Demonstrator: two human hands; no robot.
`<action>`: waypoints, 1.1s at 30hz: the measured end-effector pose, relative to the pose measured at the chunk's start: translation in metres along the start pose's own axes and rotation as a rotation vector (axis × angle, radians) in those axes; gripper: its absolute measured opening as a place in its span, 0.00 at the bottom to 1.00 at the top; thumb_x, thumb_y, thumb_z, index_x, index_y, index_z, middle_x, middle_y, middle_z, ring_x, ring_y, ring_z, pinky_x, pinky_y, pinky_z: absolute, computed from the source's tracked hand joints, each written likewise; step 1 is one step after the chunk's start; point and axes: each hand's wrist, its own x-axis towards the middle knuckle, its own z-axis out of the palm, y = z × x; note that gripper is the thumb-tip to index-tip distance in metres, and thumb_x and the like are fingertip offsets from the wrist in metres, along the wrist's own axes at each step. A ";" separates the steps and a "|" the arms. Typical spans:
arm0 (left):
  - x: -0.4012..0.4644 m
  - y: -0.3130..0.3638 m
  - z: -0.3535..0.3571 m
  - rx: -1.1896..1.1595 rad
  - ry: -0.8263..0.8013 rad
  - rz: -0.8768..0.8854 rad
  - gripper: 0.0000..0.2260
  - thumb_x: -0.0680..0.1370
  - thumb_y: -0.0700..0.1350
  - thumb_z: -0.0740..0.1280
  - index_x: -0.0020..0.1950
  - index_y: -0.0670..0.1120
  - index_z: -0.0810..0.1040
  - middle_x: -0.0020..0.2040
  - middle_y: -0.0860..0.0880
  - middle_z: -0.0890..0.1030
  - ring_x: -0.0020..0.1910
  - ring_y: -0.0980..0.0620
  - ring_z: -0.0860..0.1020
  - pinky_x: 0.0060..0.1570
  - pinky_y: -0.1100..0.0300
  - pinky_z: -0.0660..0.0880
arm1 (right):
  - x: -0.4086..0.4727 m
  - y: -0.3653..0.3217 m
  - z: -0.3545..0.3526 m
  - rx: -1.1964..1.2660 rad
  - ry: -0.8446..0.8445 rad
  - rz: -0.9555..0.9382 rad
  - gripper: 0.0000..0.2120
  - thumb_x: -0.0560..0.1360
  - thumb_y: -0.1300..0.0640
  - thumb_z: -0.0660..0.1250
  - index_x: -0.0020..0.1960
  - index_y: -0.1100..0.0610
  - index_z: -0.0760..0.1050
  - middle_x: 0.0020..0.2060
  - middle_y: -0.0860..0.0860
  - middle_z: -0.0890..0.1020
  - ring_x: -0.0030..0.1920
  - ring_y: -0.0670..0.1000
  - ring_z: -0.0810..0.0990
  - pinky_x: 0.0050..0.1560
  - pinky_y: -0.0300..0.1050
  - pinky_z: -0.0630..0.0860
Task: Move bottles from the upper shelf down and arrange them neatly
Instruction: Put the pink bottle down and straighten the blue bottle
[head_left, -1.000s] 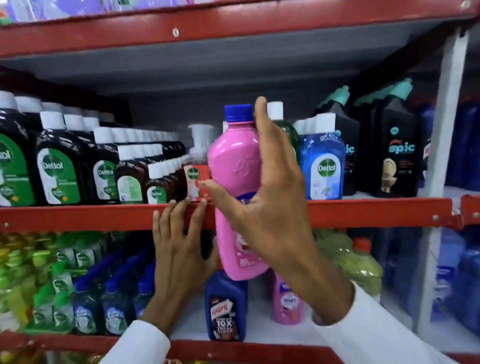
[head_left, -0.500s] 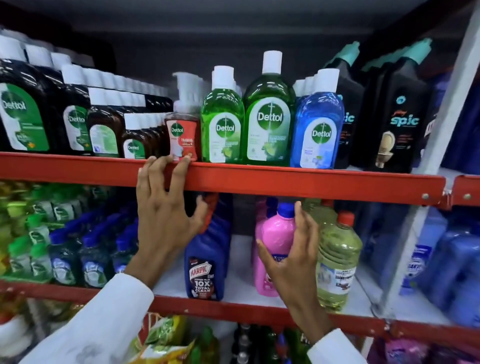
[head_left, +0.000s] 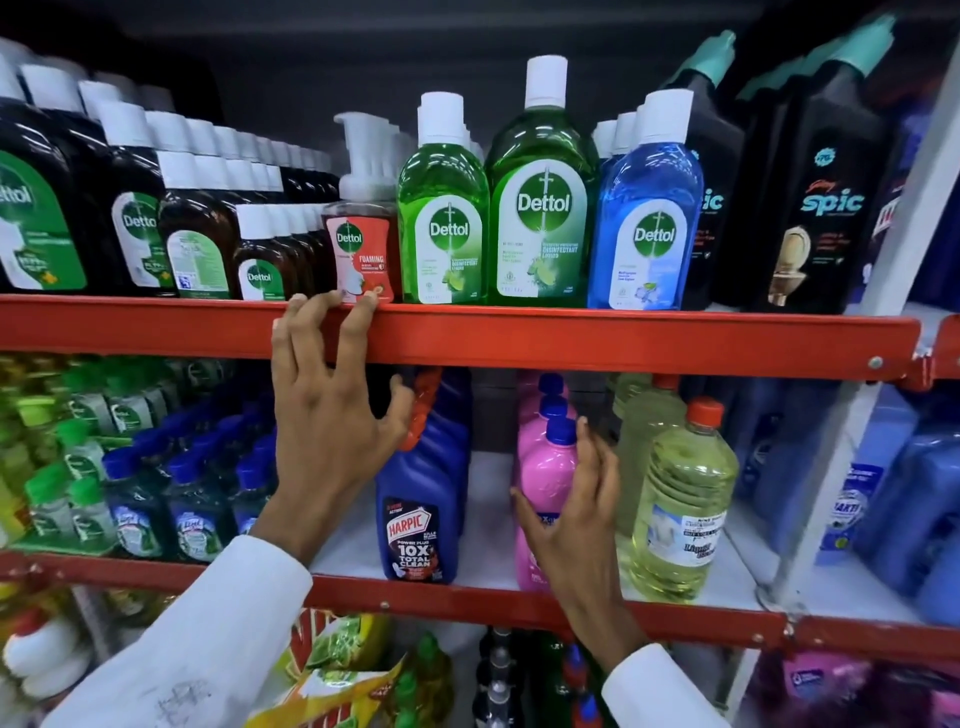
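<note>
A pink bottle (head_left: 545, 467) with a blue cap stands at the front of a row of pink bottles on the lower shelf. My right hand (head_left: 576, 525) wraps its right side, with the thumb across its front. My left hand (head_left: 332, 431) hooks its fingertips over the red rail (head_left: 623, 343) of the shelf above, and its thumb reaches under the rail near a red Harpic cap. On that higher shelf stand green Dettol bottles (head_left: 540, 208) and a blue Dettol bottle (head_left: 647, 218).
A blue Harpic bottle (head_left: 415, 530) stands left of the pink row and a pale yellow bottle (head_left: 680, 499) right of it. Small green and blue bottles (head_left: 130, 493) crowd the lower left. Black Spic bottles (head_left: 821, 208) fill the upper right. A white upright post (head_left: 852, 415) stands at the right.
My right hand carried the pink bottle down from in front of the higher shelf and set it on the lower shelf. My left hand moved up onto the red rail. The view tilted down.
</note>
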 end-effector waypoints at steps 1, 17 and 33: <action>0.000 0.000 -0.001 -0.004 -0.005 0.002 0.32 0.73 0.47 0.71 0.76 0.45 0.66 0.73 0.37 0.67 0.76 0.37 0.61 0.77 0.35 0.61 | 0.000 -0.001 0.000 -0.011 0.001 -0.003 0.46 0.69 0.53 0.79 0.78 0.54 0.55 0.71 0.53 0.63 0.69 0.51 0.64 0.65 0.42 0.67; -0.144 -0.064 0.028 -0.499 -0.583 -0.550 0.31 0.69 0.61 0.72 0.69 0.50 0.73 0.62 0.56 0.75 0.61 0.54 0.76 0.58 0.55 0.75 | -0.071 -0.027 0.032 0.065 -0.504 0.014 0.24 0.78 0.54 0.68 0.72 0.50 0.69 0.65 0.49 0.79 0.63 0.49 0.77 0.66 0.39 0.71; -0.151 -0.086 0.066 -0.718 -0.798 -0.565 0.23 0.69 0.37 0.80 0.62 0.45 0.79 0.52 0.52 0.87 0.49 0.62 0.85 0.49 0.70 0.81 | -0.056 0.000 0.068 0.128 -0.680 0.201 0.22 0.73 0.54 0.73 0.64 0.55 0.74 0.52 0.50 0.87 0.51 0.46 0.86 0.54 0.45 0.83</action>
